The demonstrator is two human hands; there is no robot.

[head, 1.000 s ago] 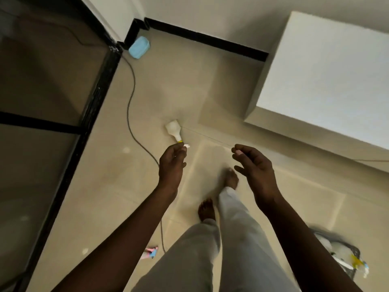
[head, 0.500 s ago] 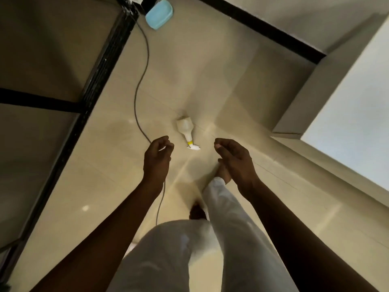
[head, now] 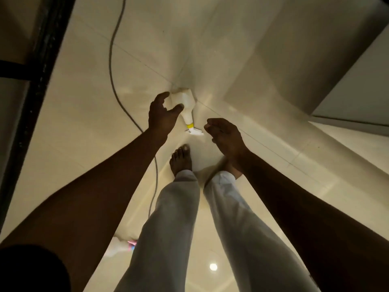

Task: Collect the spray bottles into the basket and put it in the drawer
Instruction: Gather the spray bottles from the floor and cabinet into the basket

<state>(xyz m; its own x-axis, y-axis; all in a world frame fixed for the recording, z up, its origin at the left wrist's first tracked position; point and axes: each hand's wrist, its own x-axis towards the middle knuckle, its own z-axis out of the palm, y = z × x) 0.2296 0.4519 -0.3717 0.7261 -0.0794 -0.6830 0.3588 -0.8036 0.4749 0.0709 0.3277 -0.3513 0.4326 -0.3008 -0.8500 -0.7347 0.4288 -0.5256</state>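
Bottle – white, yellow collar, white nozzle – lies on its side on the floor just above frame centre, with the nozzle pointing to 5 o'clock, toward the feet. Left hand at the bottle's 8 o'clock: fingers spread, thumb and forefinger arched either side of the body; contact unclear, probably not gripping. Right hand at the bottle's 4 o'clock, near the nozzle – loosely curled, holding nothing. Bare left foot at the bottle's 6 o'clock, pale trousers below it. Grey cable runs from 12 o'clock down past the left wrist. Dark frame at 9 o'clock, pale cabinet at 3 o'clock. A blurred pink-and-blue item lies at 7 o'clock beside the left leg.
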